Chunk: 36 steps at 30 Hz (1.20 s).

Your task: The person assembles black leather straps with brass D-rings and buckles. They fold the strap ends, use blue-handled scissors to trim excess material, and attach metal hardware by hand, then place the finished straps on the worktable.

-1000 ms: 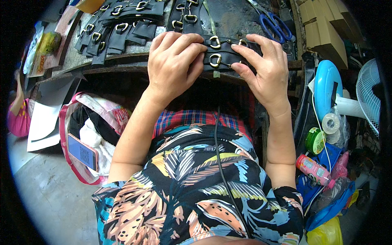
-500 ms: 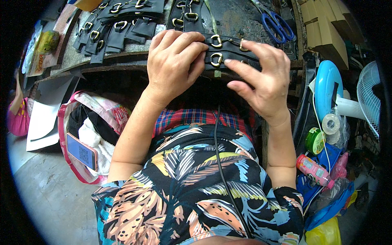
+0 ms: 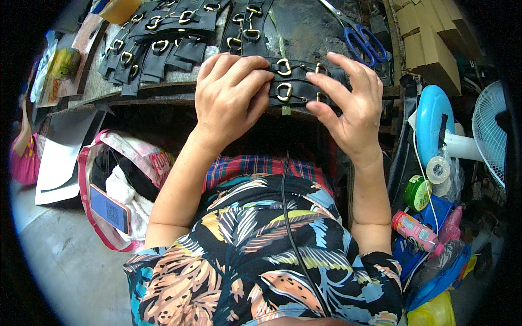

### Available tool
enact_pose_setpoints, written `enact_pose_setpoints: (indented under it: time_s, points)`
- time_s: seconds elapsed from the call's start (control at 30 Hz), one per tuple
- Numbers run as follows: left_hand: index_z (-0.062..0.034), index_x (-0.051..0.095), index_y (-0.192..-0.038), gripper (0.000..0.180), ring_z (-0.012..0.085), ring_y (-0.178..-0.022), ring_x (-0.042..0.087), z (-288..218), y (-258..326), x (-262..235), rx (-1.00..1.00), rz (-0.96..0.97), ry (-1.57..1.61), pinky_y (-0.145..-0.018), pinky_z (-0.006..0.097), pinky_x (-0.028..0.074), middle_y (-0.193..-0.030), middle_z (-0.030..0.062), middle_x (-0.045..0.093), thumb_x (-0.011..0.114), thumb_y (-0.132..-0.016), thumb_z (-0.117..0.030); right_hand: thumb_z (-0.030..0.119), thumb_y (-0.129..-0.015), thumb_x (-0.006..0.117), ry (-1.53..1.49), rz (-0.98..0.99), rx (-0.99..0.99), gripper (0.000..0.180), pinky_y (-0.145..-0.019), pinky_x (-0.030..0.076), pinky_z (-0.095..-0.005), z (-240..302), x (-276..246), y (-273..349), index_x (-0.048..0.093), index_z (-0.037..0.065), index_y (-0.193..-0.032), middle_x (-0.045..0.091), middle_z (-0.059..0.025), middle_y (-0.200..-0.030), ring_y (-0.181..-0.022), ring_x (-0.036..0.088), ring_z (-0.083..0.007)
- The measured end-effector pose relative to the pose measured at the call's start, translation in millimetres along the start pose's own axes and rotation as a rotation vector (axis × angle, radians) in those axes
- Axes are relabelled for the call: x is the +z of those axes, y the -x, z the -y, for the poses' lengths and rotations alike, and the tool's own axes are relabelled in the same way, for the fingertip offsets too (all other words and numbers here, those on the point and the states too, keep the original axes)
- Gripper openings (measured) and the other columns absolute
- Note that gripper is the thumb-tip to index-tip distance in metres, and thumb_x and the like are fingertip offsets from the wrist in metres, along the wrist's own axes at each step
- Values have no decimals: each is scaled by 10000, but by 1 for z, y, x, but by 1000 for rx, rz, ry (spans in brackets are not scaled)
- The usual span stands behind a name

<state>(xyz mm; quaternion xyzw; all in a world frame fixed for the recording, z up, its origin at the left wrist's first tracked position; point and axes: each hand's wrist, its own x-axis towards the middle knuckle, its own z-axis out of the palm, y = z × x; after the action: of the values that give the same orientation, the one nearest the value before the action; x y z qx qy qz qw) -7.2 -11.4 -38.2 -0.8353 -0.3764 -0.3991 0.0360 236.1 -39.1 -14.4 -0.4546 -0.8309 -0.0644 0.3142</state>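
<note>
Two black straps (image 3: 298,81) with brass-coloured D-rings lie side by side along the near edge of the workbench. My left hand (image 3: 231,95) is closed over their left ends, its fingers bent and pressed together; what lies under the palm is hidden. To the right, my right hand (image 3: 350,103) has its fingers spread, with index fingertip and thumb apart around the right-hand brass fittings of the straps. Each strap carries a D-ring (image 3: 284,91) and a thin metal piece between its fittings. A narrow greenish strip (image 3: 286,110) shows from beneath them.
More black straps with D-rings (image 3: 163,43) are piled on the bench's left. Blue-handled scissors (image 3: 364,43) lie at the far right, near cardboard boxes (image 3: 432,57). A fan (image 3: 489,130) and a pink bottle (image 3: 416,232) are at right; a bag with a phone (image 3: 110,208) is at left.
My right index fingertip has left the near D-ring and moved right, toward the other fittings. My left hand stays on the straps. The whole view has shifted slightly.
</note>
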Motion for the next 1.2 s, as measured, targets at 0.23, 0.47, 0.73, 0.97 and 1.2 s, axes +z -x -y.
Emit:
enact_pose_setpoints:
  time_s: [0.23, 0.47, 0.73, 0.97, 1.2]
  points:
    - [-101, 721, -917, 126, 229, -947, 658, 0, 1, 0, -1, 4, -8, -928, 405, 475, -1044, 9, 716, 758, -797, -117, 435, -839, 776, -21, 91, -118, 333, -1047, 415, -503, 6, -2, 8, 804, 213, -1085, 695, -54, -1248, -1152, 610, -301]
    - [-100, 722, -925, 136, 233, -951, 658, -1, 0, 0, -6, 10, -2, -940, 414, 474, -1045, 12, 716, 759, -795, -119, 493, -858, 753, -107, 60, -67, 375, -1074, 402, -516, 3, 1, 6, 792, 185, -1067, 696, -60, -1309, -1217, 594, -322]
    - [-99, 721, -963, 166, 270, -1028, 617, 1, 2, -7, -39, 41, -67, -999, 460, 451, -1038, 24, 707, 775, -816, -153, 491, -888, 737, -127, 130, -36, 441, -1130, 401, -523, 1, 4, 7, 749, 110, -1111, 712, -85, -1311, -1261, 601, -337]
    - [-94, 737, -989, 193, 295, -1020, 619, 6, -3, -17, -37, 21, -3, -923, 438, 489, -1064, 55, 699, 799, -809, -125, 391, -952, 723, -331, -40, 75, 381, -1047, 490, -461, -8, 8, 10, 737, 66, -1151, 720, -134, -1266, -1184, 650, -354]
    - [-137, 762, -1094, 271, 287, -1054, 599, 5, -2, -11, 22, 88, -42, -942, 439, 485, -1117, 44, 686, 794, -826, -161, 289, -947, 734, -201, -106, 100, 363, -984, 502, -441, 0, 11, 5, 724, 64, -1232, 690, -102, -1214, -1133, 618, -332]
